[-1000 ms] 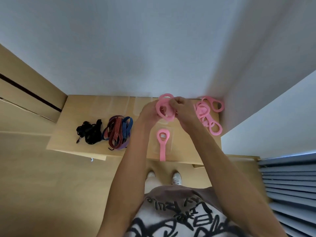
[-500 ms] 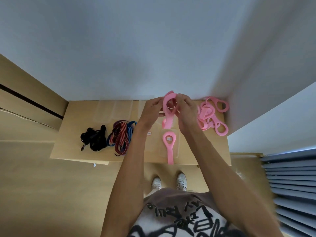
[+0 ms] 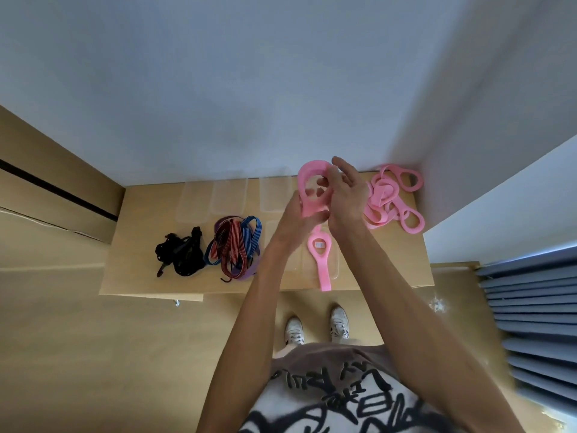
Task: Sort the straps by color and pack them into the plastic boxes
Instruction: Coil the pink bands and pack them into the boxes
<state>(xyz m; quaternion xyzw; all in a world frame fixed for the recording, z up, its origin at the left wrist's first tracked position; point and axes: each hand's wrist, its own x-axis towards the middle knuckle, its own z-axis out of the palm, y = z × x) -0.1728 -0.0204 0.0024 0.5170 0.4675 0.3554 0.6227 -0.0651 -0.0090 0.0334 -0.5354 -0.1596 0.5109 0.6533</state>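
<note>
- Head view, looking down on a light wooden table (image 3: 150,245) set against a grey-white wall; all places below are relative to the table.
- Both hands are raised over the table's far middle, working one pink strap (image 3: 307,195).
- Left hand (image 3: 295,221): below and left of the strap loop, fingers curled up round its lower edge, gripping it.
- Right hand (image 3: 346,198): on the strap's right side, thumb and inner fingers hooked into the loop, index and outer fingers fanned out fairly straight; grip looks like a pinch, though the fingers overlap and the exact contact is hard to tell.
- Held strap: bent into a wide ring standing on edge, above the tabletop, not touching it.
- Second pink strap (image 3: 321,260): lies flat at the table's near middle edge, ring end away from the person, tail reaching the near edge; seems to sit in a clear plastic box (image 3: 335,270), outline faint.
- Pile of pink straps (image 3: 393,198): far right corner of the table, tangled, just right of the right hand.
- Red, blue and purple striped straps (image 3: 235,245): bunched left of table centre.
- Black straps (image 3: 179,251): in a heap just left of the striped bunch, apart from it.
- Clear lids or boxes (image 3: 218,198): in a row along the table's far edge, left of the hands, barely visible.
- White shoes (image 3: 315,328) on the wood floor below the table's near edge; printed shirt at the frame bottom.
</note>
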